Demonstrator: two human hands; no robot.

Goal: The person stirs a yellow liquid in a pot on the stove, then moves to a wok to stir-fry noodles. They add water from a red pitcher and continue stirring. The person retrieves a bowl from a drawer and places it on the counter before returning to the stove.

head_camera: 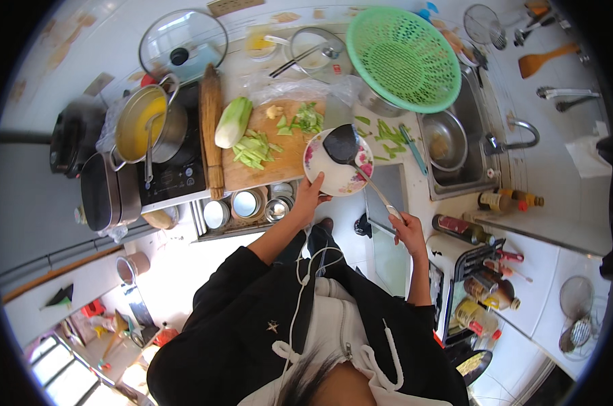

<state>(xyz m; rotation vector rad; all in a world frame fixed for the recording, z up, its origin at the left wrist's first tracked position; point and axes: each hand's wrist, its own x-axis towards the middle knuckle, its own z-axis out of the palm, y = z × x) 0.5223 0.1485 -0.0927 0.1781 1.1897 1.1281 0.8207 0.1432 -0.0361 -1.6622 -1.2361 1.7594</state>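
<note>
My left hand [309, 202] grips the lower left rim of a white plate with pink flowers [319, 177], thumb on top. In my right hand [409, 233] is the handle of a cooking turner [341, 144]; its dark head lies over the plate. Whether the head touches the plate I cannot tell. Behind the plate is a wooden cutting board [255, 176] with sliced pale green vegetable [253, 150], a larger uncut piece [233, 122], chopped greens [309, 119] and a small yellowish heap [274, 111].
Left stands a steel pot [177, 134] of yellow liquid with a ladle [149, 147], by an induction cooker [174, 177]. A bundled whisk brush [212, 132] borders the board. Right are a peeler-like teal tool [413, 149], a sink [461, 185] and a green colander [403, 61]. Below is an open drawer [235, 234].
</note>
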